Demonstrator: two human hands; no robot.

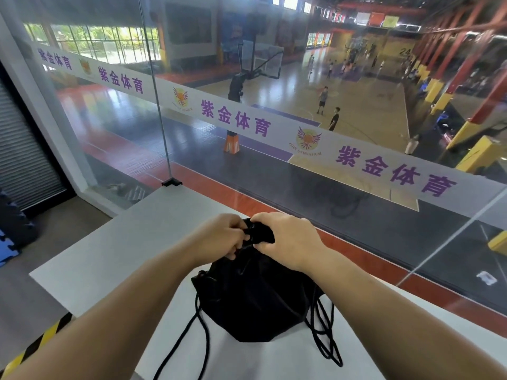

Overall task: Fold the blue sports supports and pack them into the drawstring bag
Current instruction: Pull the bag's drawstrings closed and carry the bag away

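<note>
A black drawstring bag (pixel 255 292) sits on a white table (pixel 109 242), right beside a big glass wall (pixel 247 165) that looks down on a sports hall. The bag looks round and full, like something soft is inside it. I can't see any blue sports supports anywhere. Maybe they are already inside the bag, but I can't tell for sure, because the top is bunched up and dark.

The person holds the top of the bag with both hands. The left hand (pixel 219 235) has its fingers curled tight around the bunched cloth at the bag's mouth. The right hand (pixel 285 237) is closed too, pinching the same bunch from the other side. The two hands are very close, almost touching. I think they grip it this way to squeeze the mouth together so nothing can fall out.

The long black cords (pixel 323 335) hang loose. Some loop down over the table on the right side of the bag, and one trails off on the left, toward the person. Nobody is pulling them, so they just lie there floppy.

The bag rests on the table so the hands don't need to carry it. To me, the packing looks nearly done, and closing the top is the job right now.
</note>
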